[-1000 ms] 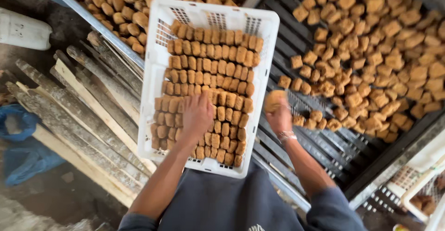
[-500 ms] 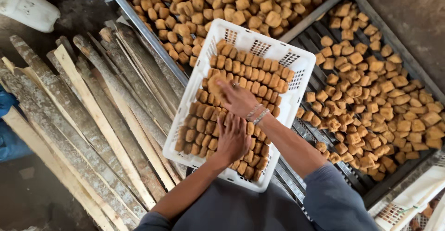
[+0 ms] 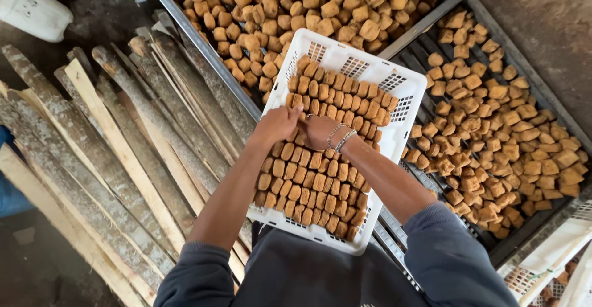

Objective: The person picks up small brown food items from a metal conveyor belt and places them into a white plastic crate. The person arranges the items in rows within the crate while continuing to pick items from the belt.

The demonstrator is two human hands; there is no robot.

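Our left hand (image 3: 279,124) and right hand (image 3: 319,132) meet over the white crate (image 3: 404,106)'s tofu rows (image 3: 308,184); wooden slats (image 3: 111,153) at nine o'clock, wire rack (image 3: 425,57) at two.

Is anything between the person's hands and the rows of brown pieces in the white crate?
Nothing visible. The left hand and right hand rest directly on the packed brown fried pieces near the middle of the white plastic crate, close together, with no lid or cover over them.

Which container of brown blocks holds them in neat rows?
The white perforated crate under both hands; the two metal trays, upper and right, hold loose, scattered blocks.
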